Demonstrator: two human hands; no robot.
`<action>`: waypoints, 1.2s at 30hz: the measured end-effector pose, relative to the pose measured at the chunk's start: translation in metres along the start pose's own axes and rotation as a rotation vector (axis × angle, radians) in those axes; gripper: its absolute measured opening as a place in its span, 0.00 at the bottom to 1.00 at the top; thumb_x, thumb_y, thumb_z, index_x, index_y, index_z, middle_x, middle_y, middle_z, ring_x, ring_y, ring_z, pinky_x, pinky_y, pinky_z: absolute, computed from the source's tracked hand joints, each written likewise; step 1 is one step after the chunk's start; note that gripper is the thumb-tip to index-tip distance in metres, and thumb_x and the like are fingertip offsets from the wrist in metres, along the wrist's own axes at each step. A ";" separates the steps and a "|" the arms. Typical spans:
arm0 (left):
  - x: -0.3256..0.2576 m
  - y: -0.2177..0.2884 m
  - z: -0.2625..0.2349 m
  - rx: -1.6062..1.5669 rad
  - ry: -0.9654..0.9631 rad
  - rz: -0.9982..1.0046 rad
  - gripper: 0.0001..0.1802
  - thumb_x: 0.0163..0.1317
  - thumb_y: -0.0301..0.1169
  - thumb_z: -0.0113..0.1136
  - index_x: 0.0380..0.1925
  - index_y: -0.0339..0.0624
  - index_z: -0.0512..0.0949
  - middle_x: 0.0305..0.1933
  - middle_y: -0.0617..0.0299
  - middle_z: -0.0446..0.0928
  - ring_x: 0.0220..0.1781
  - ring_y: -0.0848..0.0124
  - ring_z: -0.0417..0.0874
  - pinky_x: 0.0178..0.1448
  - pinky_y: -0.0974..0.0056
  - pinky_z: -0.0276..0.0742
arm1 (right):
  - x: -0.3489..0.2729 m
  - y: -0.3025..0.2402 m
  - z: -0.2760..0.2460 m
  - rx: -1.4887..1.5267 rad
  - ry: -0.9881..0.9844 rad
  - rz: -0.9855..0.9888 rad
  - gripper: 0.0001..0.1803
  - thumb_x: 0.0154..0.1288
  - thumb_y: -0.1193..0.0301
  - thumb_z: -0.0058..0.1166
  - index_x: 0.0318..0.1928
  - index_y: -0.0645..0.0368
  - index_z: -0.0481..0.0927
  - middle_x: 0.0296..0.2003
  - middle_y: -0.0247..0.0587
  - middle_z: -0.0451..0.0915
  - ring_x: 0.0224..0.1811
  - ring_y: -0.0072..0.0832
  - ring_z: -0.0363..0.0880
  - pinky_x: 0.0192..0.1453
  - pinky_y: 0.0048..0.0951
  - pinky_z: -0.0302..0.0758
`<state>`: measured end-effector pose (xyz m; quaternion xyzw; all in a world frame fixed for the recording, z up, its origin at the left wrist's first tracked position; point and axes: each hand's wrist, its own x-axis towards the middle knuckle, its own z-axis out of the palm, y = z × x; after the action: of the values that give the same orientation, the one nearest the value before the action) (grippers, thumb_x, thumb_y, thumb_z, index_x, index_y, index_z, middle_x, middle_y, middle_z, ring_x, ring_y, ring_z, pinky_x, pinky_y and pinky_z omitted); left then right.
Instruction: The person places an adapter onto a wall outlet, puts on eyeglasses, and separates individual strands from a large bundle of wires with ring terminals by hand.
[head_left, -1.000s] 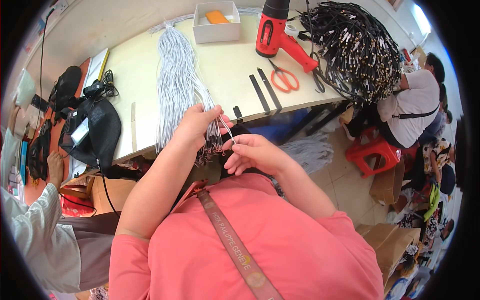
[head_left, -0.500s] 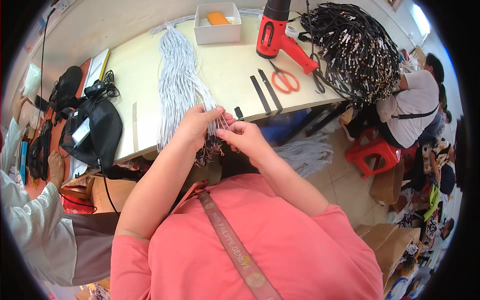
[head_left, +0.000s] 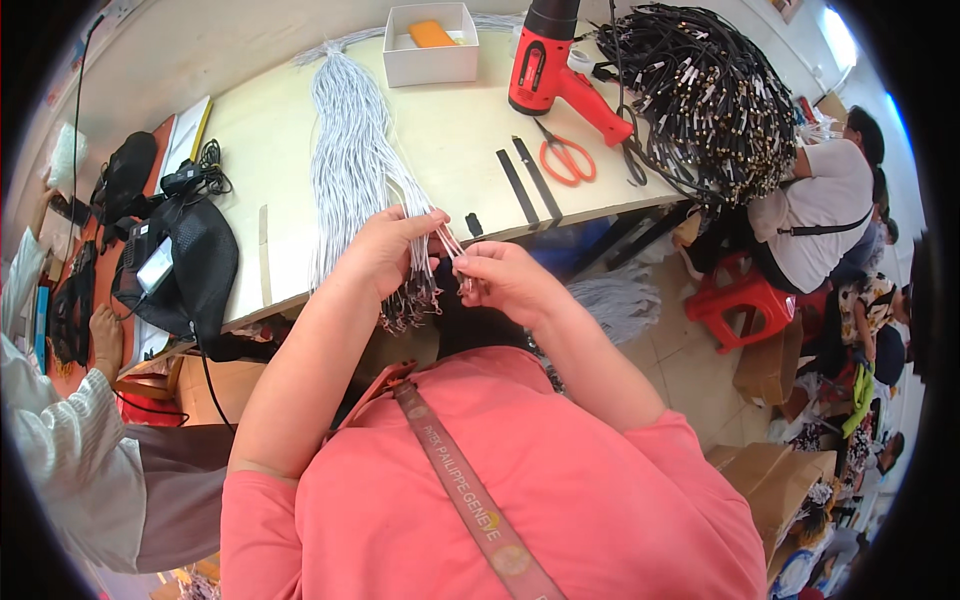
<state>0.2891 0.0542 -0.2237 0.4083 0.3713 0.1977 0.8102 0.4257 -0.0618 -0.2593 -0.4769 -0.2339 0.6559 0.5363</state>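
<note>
A long bundle of white-grey cords (head_left: 350, 150) lies along the pale table (head_left: 450, 130), its dark ends hanging over the near edge. My left hand (head_left: 390, 250) grips several of these cords near their ends. My right hand (head_left: 500, 280) pinches the end of one thin cord just right of the left hand. Both hands hover at the table's front edge, almost touching.
On the table: a white box (head_left: 432, 45) with an orange item, a red heat gun (head_left: 555, 65), orange scissors (head_left: 567, 158), two black strips (head_left: 528, 182), a big heap of black cables (head_left: 700, 95). A black bag (head_left: 185, 265) sits left. People sit at left and right.
My right hand moved up from below the table edge to meet the left hand, and now pinches one cord beside it. The bundle has not shifted.
</note>
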 end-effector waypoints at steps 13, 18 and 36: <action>0.002 -0.005 -0.002 0.062 0.007 0.035 0.11 0.58 0.26 0.57 0.36 0.30 0.69 0.29 0.52 0.77 0.29 0.65 0.81 0.28 0.67 0.76 | 0.001 0.002 0.005 -0.166 -0.114 0.014 0.09 0.57 0.66 0.59 0.30 0.60 0.80 0.23 0.30 0.76 0.22 0.16 0.68 0.29 0.19 0.67; -0.003 -0.003 0.006 0.080 0.084 0.051 0.08 0.59 0.25 0.55 0.35 0.29 0.71 0.28 0.51 0.77 0.28 0.64 0.81 0.29 0.68 0.78 | -0.009 0.000 0.001 -0.189 -0.142 0.064 0.09 0.58 0.66 0.58 0.33 0.60 0.79 0.25 0.30 0.77 0.25 0.16 0.72 0.32 0.18 0.71; -0.005 -0.005 0.007 0.070 0.048 0.042 0.10 0.58 0.25 0.55 0.36 0.27 0.69 0.30 0.48 0.76 0.31 0.62 0.82 0.29 0.62 0.81 | 0.002 0.012 0.023 -0.143 -0.028 -0.082 0.10 0.57 0.63 0.58 0.31 0.56 0.78 0.25 0.29 0.77 0.26 0.16 0.72 0.32 0.17 0.68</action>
<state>0.2914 0.0447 -0.2228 0.4392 0.3887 0.2114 0.7818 0.3994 -0.0587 -0.2598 -0.4948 -0.3072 0.6216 0.5239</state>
